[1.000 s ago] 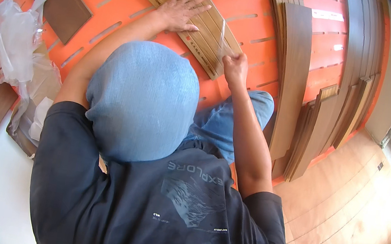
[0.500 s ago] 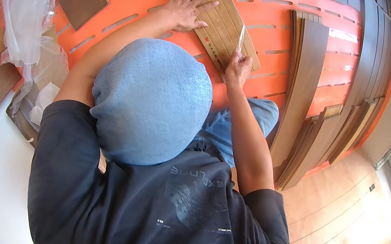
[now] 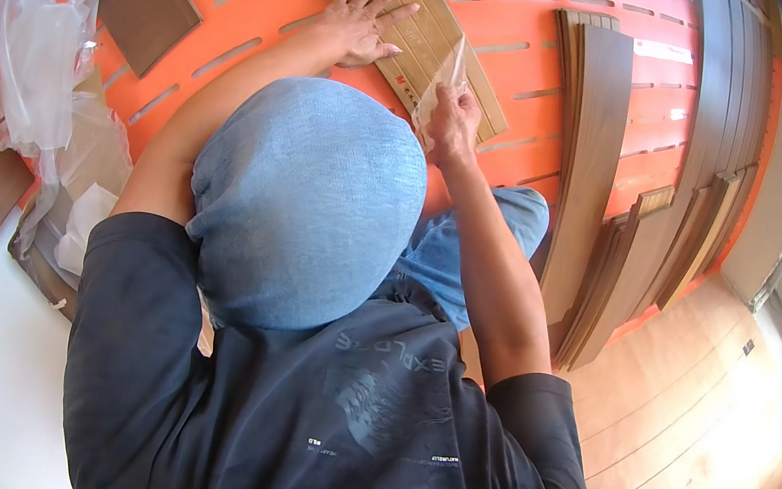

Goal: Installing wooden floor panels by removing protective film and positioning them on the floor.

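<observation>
Nearest: your blue denim cap (image 3: 306, 207) hid part of the work area; your bent knee (image 3: 516, 218) showed to its right. Beyond, your right hand (image 3: 453, 117) pinched clear film (image 3: 452, 70) between thumb and fingers at the near end of a printed wooden board (image 3: 427, 37). The board lay slantwise on a slotted orange sheet (image 3: 525, 22), ahead of your cap.

Risk (judgement): a hard or crooked tug could have torn the film, or swung the board if your bracing palm eased off. Film slipping from the pinch was also possible, being thin.

Pose: right forearm reached up from the elbow, knuckles raised over the board. Left arm curved round the cap; left hand (image 3: 363, 23) lay palm down on the board, fingers spread.

Farther right, a stack of boards (image 3: 592, 153) stood well apart from the film.
</observation>
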`<action>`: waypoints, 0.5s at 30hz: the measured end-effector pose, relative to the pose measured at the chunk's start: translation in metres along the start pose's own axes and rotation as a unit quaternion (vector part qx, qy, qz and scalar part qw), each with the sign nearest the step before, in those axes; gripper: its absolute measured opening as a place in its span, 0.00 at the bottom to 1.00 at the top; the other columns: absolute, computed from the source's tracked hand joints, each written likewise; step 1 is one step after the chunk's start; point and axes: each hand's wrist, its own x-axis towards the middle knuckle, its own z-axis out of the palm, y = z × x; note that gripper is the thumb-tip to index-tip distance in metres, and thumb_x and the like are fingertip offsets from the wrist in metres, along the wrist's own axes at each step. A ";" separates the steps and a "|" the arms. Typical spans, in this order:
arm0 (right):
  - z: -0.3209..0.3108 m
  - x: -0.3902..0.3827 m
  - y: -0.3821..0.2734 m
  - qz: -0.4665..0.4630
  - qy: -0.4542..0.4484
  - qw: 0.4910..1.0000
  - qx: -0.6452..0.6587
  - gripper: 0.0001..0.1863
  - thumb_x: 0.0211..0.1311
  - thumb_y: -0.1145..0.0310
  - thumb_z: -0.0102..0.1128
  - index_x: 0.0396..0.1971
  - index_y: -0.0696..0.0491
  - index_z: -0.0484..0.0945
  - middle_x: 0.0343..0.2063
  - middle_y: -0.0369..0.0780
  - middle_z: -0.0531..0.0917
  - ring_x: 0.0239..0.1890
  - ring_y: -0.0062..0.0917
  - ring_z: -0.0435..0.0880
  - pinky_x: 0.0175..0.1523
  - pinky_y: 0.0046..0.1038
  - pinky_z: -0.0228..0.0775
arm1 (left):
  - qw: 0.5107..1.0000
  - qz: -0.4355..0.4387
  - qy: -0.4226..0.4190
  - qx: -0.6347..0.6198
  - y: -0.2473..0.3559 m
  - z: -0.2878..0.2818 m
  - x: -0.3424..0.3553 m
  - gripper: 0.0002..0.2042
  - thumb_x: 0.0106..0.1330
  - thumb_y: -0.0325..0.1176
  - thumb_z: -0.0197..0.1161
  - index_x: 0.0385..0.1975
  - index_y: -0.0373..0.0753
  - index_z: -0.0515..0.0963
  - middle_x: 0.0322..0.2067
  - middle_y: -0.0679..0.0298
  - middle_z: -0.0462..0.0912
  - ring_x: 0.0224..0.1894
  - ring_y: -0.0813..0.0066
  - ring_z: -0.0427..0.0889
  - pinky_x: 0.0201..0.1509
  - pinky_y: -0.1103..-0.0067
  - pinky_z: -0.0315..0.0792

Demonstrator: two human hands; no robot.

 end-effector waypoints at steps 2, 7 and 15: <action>0.006 -0.009 -0.004 -0.011 -0.001 1.000 -0.013 0.12 0.69 0.64 0.59 0.43 0.58 0.79 0.30 0.34 0.80 0.31 0.17 0.75 0.36 0.26 0.70 | 1.000 -0.006 -0.006 0.001 0.001 -0.002 0.000 0.37 0.77 0.65 0.39 0.81 0.63 0.36 0.82 0.70 0.25 0.83 0.63 0.22 0.82 0.51 0.23; 0.019 -0.025 -0.011 -0.079 -0.051 0.996 -0.001 0.12 0.68 0.64 0.59 0.40 0.57 0.80 0.30 0.34 0.80 0.32 0.18 0.76 0.36 0.26 0.70 | 1.000 -0.007 0.006 0.019 0.007 -0.002 0.002 0.38 0.77 0.65 0.39 0.81 0.64 0.35 0.82 0.68 0.26 0.83 0.61 0.22 0.82 0.50 0.22; -0.011 -0.040 -0.032 -0.046 0.042 0.997 0.045 0.08 0.69 0.67 0.63 0.35 0.51 0.72 0.20 0.29 0.70 0.16 0.13 0.64 0.18 0.21 0.58 | 0.995 0.021 0.079 -0.064 -0.004 0.021 0.002 0.37 0.77 0.61 0.45 0.81 0.60 0.44 0.82 0.65 0.33 0.83 0.62 0.28 0.82 0.52 0.25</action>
